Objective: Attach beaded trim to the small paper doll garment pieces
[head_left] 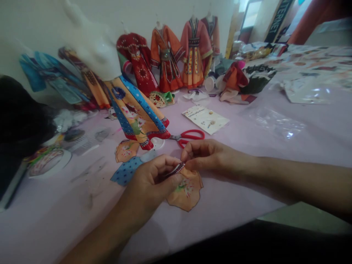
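Observation:
An orange fabric piece (189,190) with a printed flower hangs between my two hands, its dark patterned trim edge uppermost. My left hand (156,179) is closed, thumb and fingers pinching the trimmed edge. Opposite it, my right hand (206,156) pinches the other end of that edge with fingertips together. A blue patterned fabric piece (126,170) lies just beyond my left hand, beside another orange fabric piece (127,150). Red-handled scissors (191,136) rest behind my right hand. A white doll form (100,47) wearing an orange and blue skirt (137,113) stands beyond them.
Small dresses stand along the wall, among them a red dress (137,62) and an orange dress (166,58). A card with small trinkets (205,119) lies behind the scissors. Tape rolls (51,163) sit at left, and a clear plastic bag (277,119) at right.

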Demonstrator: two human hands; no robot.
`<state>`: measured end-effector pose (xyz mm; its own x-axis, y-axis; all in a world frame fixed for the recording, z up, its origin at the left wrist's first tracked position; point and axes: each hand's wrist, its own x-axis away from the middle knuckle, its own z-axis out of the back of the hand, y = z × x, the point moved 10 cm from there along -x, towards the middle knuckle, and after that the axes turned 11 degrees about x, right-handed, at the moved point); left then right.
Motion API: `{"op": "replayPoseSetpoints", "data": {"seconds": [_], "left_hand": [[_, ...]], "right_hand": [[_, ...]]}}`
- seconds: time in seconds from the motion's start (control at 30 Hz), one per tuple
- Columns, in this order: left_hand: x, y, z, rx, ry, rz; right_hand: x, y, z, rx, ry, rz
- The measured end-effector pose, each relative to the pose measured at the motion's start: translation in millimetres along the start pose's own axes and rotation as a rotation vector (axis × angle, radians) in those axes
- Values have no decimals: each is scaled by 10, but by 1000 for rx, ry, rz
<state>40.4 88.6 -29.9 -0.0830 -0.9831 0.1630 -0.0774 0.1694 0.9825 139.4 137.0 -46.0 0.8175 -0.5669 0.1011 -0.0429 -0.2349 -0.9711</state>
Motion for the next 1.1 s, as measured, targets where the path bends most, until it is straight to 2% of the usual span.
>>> {"op": "replayPoseSetpoints", "data": {"seconds": [0.4,0.7,0.93,1.1], "left_hand": [[12,-17,-1,-53,26,4],[15,-44,16,-52,74,35],[24,-74,48,88,112,133],[40,-73,21,144,93,166]], "right_hand": [[0,-58,-3,153,-2,39],[26,-138,-27,354,34,142],[35,-174,-17,302,3,111],[47,-126,7,230,15,31]]}}
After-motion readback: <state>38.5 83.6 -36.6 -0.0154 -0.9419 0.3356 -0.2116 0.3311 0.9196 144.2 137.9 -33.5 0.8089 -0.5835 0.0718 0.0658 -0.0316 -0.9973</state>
